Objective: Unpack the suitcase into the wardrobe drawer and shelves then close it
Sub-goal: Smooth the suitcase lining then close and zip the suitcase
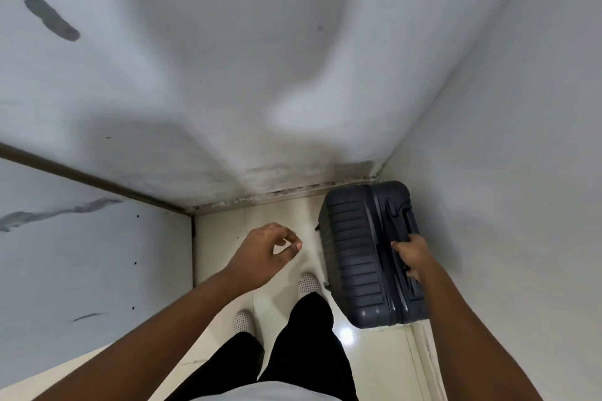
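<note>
The closed suitcase (368, 254) is gripped by the right hand (412, 255); the left hand (264, 254) hangs loosely curled, empty. Unpacking is judged not begun; laying flat and unzipping are required next.

The suitcase (368, 254) stands on the floor (280, 212) in the far right corner, where two walls meet. The right hand (412, 255) grips its handle on top; the left hand (267, 249) hangs left of it, above the person's feet (308, 283).
</note>
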